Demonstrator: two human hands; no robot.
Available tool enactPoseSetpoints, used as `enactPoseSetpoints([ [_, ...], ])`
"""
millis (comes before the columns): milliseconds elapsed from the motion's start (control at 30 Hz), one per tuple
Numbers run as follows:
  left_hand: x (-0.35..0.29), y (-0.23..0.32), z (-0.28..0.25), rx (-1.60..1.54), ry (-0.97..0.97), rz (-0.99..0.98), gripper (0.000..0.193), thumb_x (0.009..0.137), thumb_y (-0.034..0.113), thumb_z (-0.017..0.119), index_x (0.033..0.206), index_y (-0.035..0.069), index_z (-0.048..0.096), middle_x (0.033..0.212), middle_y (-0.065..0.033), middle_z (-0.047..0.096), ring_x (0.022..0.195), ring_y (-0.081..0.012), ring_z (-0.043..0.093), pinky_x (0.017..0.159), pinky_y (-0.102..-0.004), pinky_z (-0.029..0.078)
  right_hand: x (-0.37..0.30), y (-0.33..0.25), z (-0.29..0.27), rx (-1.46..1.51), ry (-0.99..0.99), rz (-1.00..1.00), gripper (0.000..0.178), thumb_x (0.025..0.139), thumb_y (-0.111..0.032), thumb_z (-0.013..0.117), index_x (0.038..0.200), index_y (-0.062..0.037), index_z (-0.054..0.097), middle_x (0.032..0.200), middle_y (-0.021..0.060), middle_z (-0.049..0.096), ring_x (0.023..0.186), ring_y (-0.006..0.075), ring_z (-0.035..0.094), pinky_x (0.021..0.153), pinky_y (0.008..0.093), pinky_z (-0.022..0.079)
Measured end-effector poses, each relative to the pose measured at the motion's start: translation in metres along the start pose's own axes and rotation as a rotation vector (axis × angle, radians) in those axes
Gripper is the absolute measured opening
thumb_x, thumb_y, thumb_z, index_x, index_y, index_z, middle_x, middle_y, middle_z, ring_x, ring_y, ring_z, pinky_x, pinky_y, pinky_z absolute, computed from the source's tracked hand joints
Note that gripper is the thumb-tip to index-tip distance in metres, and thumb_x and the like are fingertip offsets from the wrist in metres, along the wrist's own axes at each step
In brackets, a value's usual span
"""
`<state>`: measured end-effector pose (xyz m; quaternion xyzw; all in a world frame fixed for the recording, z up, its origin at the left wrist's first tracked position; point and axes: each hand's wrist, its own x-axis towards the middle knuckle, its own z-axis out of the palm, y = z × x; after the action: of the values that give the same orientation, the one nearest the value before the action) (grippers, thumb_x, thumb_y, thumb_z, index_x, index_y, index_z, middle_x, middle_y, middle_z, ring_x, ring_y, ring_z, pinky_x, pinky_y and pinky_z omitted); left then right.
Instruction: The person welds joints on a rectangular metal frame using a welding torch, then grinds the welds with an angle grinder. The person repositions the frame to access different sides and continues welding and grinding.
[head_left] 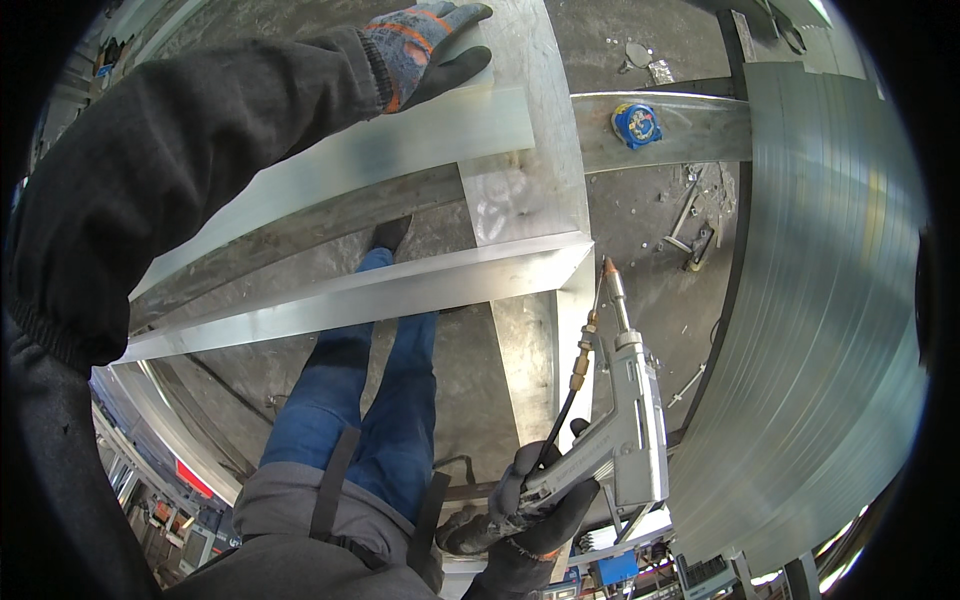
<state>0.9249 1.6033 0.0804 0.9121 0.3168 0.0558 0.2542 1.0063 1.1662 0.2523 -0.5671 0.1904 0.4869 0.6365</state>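
A grey handheld welding gun [638, 425] is held by its grip in my right hand [548, 500], which wears a black glove. Its copper-coloured tip points away from me, close to the corner where an angled metal bar [400, 290] meets the edge of a metal frame [525, 200]. A thin tube with brass fittings [580, 365] runs alongside the nozzle. At the far left, my left hand [425, 50], in a grey and orange glove with dark fingertips, lies with its fingers stretched out over a flat metal strip [400, 135] and the frame.
A blue tape measure [637, 125] rests on a metal crosspiece [690, 135]. Long metal sheets [810, 330] are stacked on the right. Scraps and a small metal tool [700, 247] lie on the floor between stack and frame. My legs stand inside the frame.
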Motion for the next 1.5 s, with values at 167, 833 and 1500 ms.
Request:
enactPoseSetpoints([
  [167,0.001,0.001,0.0,-0.012,-0.03,-0.031,0.066,0.099,0.047,0.055,0.145,0.001,0.047,0.128,-0.0292,0.06,0.121,-0.046,0.058,0.104,-0.0491,0.047,0.012,-0.002,0.004,0.041,-0.045,0.017,0.076,0.101,-0.059,0.05,0.154,-0.0114,0.025,0.093,0.0194,0.057,0.052,0.0199,0.058,0.044,0.0307,0.051],
  [833,0.001,-0.001,0.0,-0.006,-0.031,-0.021,0.068,0.099,0.049,0.053,0.146,0.0,0.045,0.135,-0.0312,0.056,0.128,-0.0462,0.053,0.11,-0.0486,0.043,0.014,-0.002,0.01,0.05,-0.024,0.041,0.065,0.102,-0.053,0.051,0.147,-0.0088,0.036,0.092,0.02,0.057,0.051,0.0195,0.056,0.041,0.0308,0.049],
  [1500,0.0,0.0,0.002,0.021,0.004,-0.018,0.067,0.098,0.049,0.055,0.143,0.001,0.048,0.125,-0.0284,0.06,0.118,-0.0457,0.059,0.102,-0.0494,0.048,0.014,0.0,0.015,-0.014,-0.002,0.018,0.064,0.102,-0.048,0.052,0.147,-0.0049,0.035,0.091,0.019,0.057,0.05,0.0194,0.057,0.041,0.0295,0.05],
])
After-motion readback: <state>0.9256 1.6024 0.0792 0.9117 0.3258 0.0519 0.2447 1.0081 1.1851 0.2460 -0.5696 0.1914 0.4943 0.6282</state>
